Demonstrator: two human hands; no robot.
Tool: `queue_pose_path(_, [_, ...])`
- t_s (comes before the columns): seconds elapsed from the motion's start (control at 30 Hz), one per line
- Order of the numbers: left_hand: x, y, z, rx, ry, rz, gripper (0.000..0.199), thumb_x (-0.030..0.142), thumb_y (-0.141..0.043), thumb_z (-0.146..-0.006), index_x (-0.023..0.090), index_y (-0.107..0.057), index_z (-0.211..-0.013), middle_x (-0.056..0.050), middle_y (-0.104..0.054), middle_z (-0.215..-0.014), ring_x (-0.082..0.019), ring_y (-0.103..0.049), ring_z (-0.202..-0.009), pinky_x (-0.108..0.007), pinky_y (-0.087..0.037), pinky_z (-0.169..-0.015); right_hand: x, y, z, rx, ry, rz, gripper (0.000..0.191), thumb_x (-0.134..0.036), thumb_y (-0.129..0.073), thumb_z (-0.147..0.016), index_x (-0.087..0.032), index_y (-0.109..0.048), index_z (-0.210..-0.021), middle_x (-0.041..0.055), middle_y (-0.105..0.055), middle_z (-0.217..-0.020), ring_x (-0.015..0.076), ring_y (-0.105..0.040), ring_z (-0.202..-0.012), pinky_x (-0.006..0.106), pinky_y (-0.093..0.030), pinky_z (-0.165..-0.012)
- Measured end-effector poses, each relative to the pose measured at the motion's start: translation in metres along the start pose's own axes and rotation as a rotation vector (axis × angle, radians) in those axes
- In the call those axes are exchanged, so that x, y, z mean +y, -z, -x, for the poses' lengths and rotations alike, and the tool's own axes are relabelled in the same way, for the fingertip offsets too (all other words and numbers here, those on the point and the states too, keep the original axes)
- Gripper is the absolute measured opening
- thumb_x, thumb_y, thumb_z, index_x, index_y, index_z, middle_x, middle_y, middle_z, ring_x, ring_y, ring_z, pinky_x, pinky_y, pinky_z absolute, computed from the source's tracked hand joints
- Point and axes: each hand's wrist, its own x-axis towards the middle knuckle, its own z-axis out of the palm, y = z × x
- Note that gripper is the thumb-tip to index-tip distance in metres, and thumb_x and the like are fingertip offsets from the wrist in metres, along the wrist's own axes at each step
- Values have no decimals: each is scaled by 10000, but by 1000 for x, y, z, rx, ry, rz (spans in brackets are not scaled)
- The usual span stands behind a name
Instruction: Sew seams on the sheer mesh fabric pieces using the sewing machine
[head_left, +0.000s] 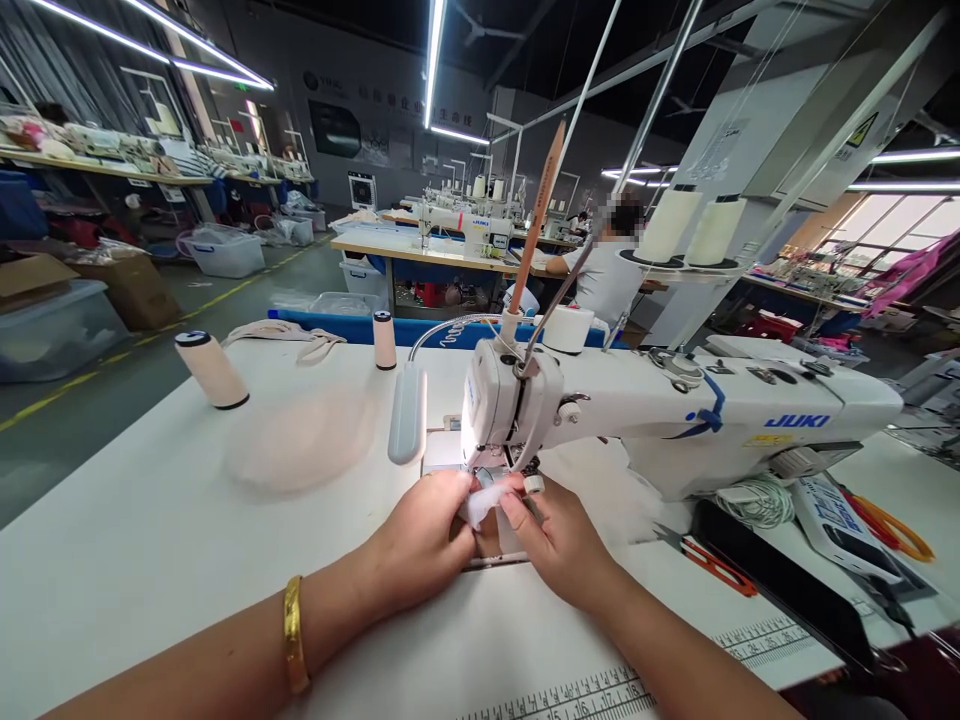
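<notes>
My left hand (pixel 427 540) and my right hand (pixel 562 545) meet just in front of the needle area of a white sewing machine (pixel 615 400). Between them is a small piece of thin white fabric (pixel 486 503), pinched by the fingers of both hands. The machine's lamp lights the fabric from behind. A gold bracelet (pixel 295 635) circles my left wrist. Sheer pale fabric (pixel 600 480) lies behind my right hand, under the machine arm. The needle tip and presser foot are partly hidden by my fingers.
Two pale thread cones (pixel 214 372) (pixel 384 342) stand at the back left near sheer peach fabric (pixel 300 440) and a strap (pixel 289 333). Right of my hands lie orange-handled snips (pixel 720 568), a black phone-like object (pixel 780 580) and a white cable (pixel 757 500). A person (pixel 607 270) sits behind.
</notes>
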Motion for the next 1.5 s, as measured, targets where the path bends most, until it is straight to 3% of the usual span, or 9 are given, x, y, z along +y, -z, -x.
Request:
queue_pose_path(0.17, [-2,8,-2,147,-29,-77,228,145,-410,-885,202,-524,-696,-79,-594,-877,-226,-563,-805,-346,-466,-684,-4,-3,-2,30,7,-7,235,-337,-431,-1072,-241,-632,-997,24,-730,-894,199,-682,-817,308,-527,-739])
queue_pose_path(0.27, [9,14,7,211,-71,-39,237,153,-389,-895,208,-613,-839,-77,-646,-947,-235,-589,-857,-381,-489,-758,-4,-3,0,34,27,36,232,-328,-437,-1064,-237,-626,-965,18,-716,-863,189,-666,-771,296,-510,-700])
queue_pose_path(0.43, [17,7,19,179,-28,-33,134,304,-537,-908,217,-586,-998,-51,-666,-937,-251,-611,-877,-402,-498,-816,-3,-3,2,-11,56,108,192,-284,-459,-1056,-241,-626,-973,5,-716,-870,187,-675,-793,294,-521,-725])
queue_pose_path(0.63, [-4,4,-3,35,28,40,264,153,-356,-961,210,-607,-904,-55,-632,-931,-207,-603,-842,-329,-515,-747,2,-6,2,30,127,221,189,-185,-440,-1037,-242,-619,-1062,30,-720,-953,202,-681,-837,306,-539,-724])
queue_pose_path(0.83, [-4,6,-5,17,-40,53,239,129,-408,-942,213,-624,-884,-34,-632,-926,-193,-595,-850,-312,-527,-776,4,-13,2,49,161,289,278,-136,-375,-1021,-234,-628,-1080,42,-675,-910,205,-626,-788,309,-521,-679])
queue_pose_path(1.0, [-12,3,-4,32,-33,-7,171,120,-470,-855,196,-616,-809,-38,-593,-867,-190,-573,-786,-293,-498,-695,5,-16,3,20,151,280,129,-204,-505,-1017,-229,-599,-1103,49,-699,-1014,215,-642,-873,322,-533,-756])
queue_pose_path(1.13, [-14,3,-5,28,-64,32,206,96,-464,-843,196,-644,-838,-44,-610,-896,-190,-603,-832,-284,-506,-727,9,-17,4,18,190,381,248,-71,-499,-906,-231,-633,-1039,43,-701,-978,215,-623,-806,320,-508,-700])
queue_pose_path(1.33, [-10,9,-7,31,-55,10,208,97,-451,-846,196,-603,-743,-27,-595,-814,-176,-595,-757,-260,-478,-666,5,-15,-1,180,163,187,209,-175,-483,-1018,-236,-683,-1009,46,-717,-928,208,-685,-847,312,-568,-762])
queue_pose_path(1.5, [-7,13,-8,37,-55,7,199,86,-453,-808,200,-569,-695,4,-557,-748,-152,-568,-677,-237,-441,-603,3,-17,-2,229,140,119,214,-167,-495,-1014,-238,-697,-1028,47,-723,-934,205,-705,-857,315,-596,-766])
